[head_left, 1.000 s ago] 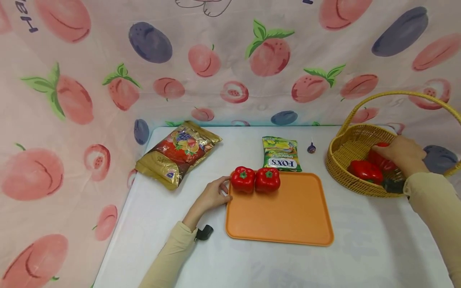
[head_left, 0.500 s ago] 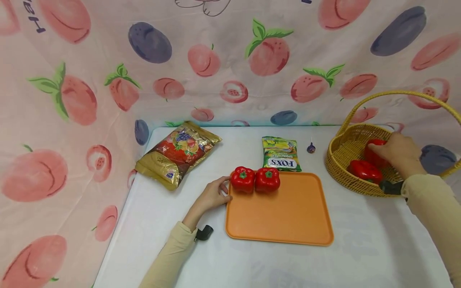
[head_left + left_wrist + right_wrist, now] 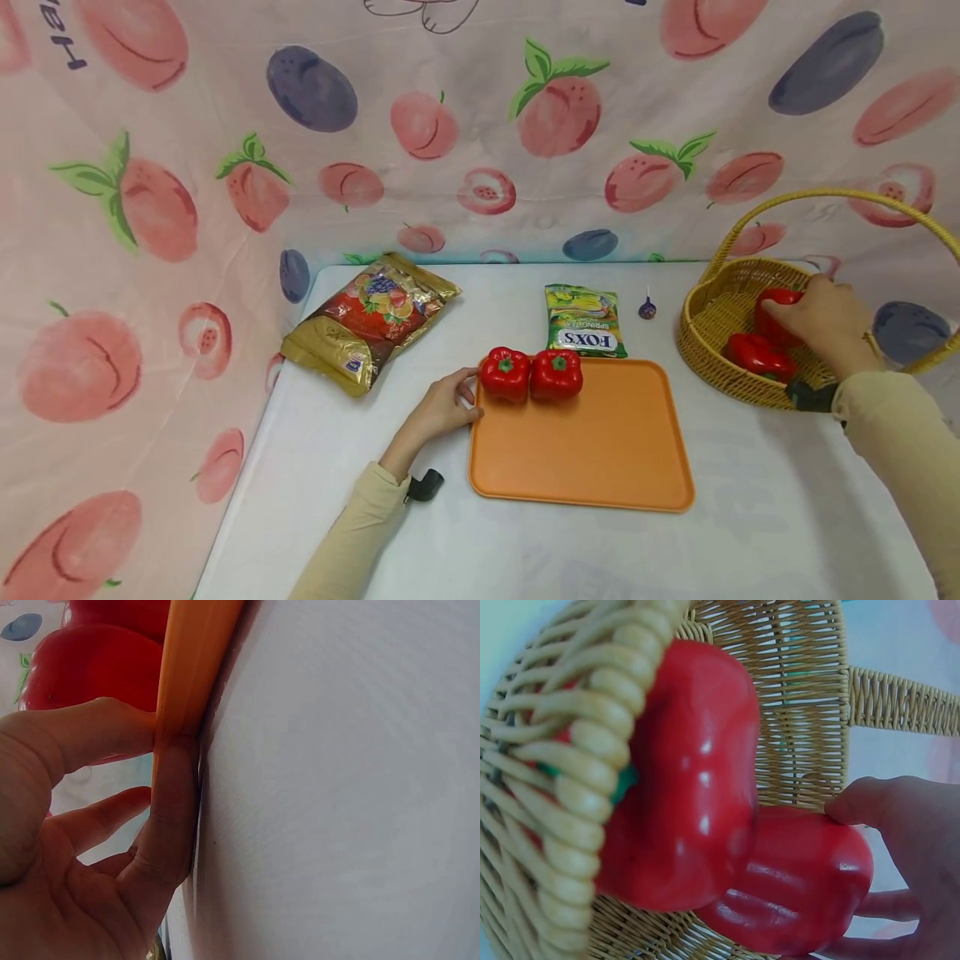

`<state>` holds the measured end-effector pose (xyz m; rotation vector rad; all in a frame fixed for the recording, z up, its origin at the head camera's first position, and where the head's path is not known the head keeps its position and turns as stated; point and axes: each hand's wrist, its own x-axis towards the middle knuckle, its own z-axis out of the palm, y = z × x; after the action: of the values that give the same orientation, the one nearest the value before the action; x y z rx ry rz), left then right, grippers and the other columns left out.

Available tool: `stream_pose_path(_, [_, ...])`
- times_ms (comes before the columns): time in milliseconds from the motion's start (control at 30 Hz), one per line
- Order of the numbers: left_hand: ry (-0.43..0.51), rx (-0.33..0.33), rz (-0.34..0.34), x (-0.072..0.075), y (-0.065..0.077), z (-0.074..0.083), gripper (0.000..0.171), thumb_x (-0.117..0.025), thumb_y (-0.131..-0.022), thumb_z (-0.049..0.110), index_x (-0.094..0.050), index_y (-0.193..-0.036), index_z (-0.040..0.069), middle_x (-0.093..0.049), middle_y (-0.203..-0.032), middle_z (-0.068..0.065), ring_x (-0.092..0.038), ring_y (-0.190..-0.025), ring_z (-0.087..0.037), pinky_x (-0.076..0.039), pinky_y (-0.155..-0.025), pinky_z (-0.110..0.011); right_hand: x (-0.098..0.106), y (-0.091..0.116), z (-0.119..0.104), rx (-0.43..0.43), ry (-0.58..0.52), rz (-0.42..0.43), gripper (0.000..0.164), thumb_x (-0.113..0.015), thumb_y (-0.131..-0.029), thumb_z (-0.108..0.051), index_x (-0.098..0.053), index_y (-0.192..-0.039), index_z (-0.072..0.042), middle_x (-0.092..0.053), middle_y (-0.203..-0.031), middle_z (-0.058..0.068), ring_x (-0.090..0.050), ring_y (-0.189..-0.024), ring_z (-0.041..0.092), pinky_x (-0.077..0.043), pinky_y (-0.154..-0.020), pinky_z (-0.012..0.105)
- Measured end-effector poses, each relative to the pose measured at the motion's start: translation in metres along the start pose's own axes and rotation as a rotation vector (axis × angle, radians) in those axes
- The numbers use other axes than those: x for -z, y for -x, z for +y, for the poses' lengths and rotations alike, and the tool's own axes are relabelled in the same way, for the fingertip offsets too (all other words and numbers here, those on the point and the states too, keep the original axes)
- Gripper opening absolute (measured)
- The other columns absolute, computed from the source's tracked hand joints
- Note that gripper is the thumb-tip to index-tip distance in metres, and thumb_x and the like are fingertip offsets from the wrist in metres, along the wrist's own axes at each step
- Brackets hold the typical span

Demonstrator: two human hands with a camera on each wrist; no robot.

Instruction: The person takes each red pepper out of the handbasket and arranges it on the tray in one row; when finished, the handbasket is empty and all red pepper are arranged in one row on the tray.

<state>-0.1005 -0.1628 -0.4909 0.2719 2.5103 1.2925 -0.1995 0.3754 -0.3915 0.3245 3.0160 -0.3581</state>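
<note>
In the head view, an orange tray [image 3: 592, 454] lies on the table with two red bell peppers side by side at its far left corner, the left pepper [image 3: 504, 383] and the right pepper [image 3: 557, 383]. My left hand [image 3: 442, 406] pinches the tray's left edge, thumb on the rim and a finger along its outer side in the left wrist view. At the right, my right hand [image 3: 834, 325] grips a red bell pepper [image 3: 802, 877] inside the wicker basket [image 3: 701, 354], thumb on top and fingers round the far side. Another red bell pepper [image 3: 705, 772] lies against it, nearer the basket's front wall.
A gold and red snack bag [image 3: 375, 321] lies at the back left. Behind the tray is a green FOX'S candy bag [image 3: 585, 321], with a lollipop [image 3: 647, 309] to its right. The basket's tall handle [image 3: 817, 194] arches over the right hand's area. A fruit-print cloth hangs behind.
Inside the basket, my right hand and the pepper it grips have shifted slightly left and away from me. My left hand and the tray have stayed in place.
</note>
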Motion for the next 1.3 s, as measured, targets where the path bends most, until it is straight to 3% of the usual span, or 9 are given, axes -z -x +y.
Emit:
stream_pose_path(233, [-0.022,-0.042,0.017,0.0,0.002,0.001,0.063,-0.075,-0.077,0.003,-0.053,-0.137,0.003,-0.063,-0.084,-0.005,-0.058,-0.059,-0.01,-0.046,-0.059,-0.025,-0.002,0.003,-0.003,0.002,-0.021,0.028,0.071,-0.054,-0.091,-0.054,-0.04,-0.102,0.015,-0.041,-0.096,0.038,-0.046,-0.083,0.054,-0.042,-0.06,0.056])
stream_pose_path(433, [-0.026,-0.028,0.018,0.0,0.001,0.001,0.063,-0.075,-0.078,0.003,-0.053,-0.137,0.004,-0.063,-0.085,-0.005,-0.058,-0.059,-0.009,-0.046,-0.06,-0.025,-0.002,0.005,-0.005,-0.014,-0.033,0.034,0.075,-0.052,-0.091,-0.053,-0.037,-0.111,0.017,-0.039,-0.101,0.04,-0.044,-0.089,0.057,-0.041,-0.067,0.064])
stream_pose_path(667, [-0.025,-0.019,0.015,0.0,0.001,0.0,0.063,-0.075,-0.078,0.003,-0.053,-0.137,0.004,-0.062,-0.085,-0.004,-0.058,-0.06,-0.01,-0.046,-0.059,-0.026,-0.001,0.008,-0.007,-0.024,-0.047,0.063,0.072,-0.05,-0.091,-0.054,-0.038,-0.108,0.015,-0.04,-0.1,0.039,-0.044,-0.089,0.057,-0.039,-0.068,0.066])
stream_pose_path(833, [-0.023,-0.016,0.013,0.0,0.001,-0.001,0.063,-0.075,-0.078,0.003,-0.053,-0.137,0.004,-0.062,-0.084,-0.003,-0.058,-0.06,-0.01,-0.046,-0.059,-0.026,0.001,0.01,-0.009,-0.023,-0.078,0.084,0.075,-0.05,-0.092,-0.053,-0.037,-0.117,0.017,-0.04,-0.105,0.039,-0.043,-0.094,0.057,-0.038,-0.073,0.068])
stream_pose_path(1100, [-0.029,-0.008,0.011,-0.001,0.0,0.0,0.063,-0.076,-0.079,0.004,-0.053,-0.137,0.005,-0.062,-0.085,-0.004,-0.058,-0.06,-0.011,-0.046,-0.06,-0.027,0.0,0.012,-0.011,-0.037,-0.106,0.105,0.081,-0.052,-0.092,-0.055,-0.035,-0.123,0.018,-0.04,-0.108,0.039,-0.044,-0.094,0.056,-0.04,-0.072,0.066])
stream_pose_path(1300, [-0.023,-0.005,0.008,0.0,0.0,0.001,0.063,-0.075,-0.079,0.004,-0.052,-0.138,0.004,-0.061,-0.085,-0.004,-0.058,-0.061,-0.011,-0.047,-0.06,-0.027,0.0,0.015,-0.015,0.0,-0.152,0.136,0.082,-0.05,-0.092,-0.056,-0.037,-0.13,0.016,-0.042,-0.112,0.04,-0.045,-0.097,0.055,-0.041,-0.073,0.063])
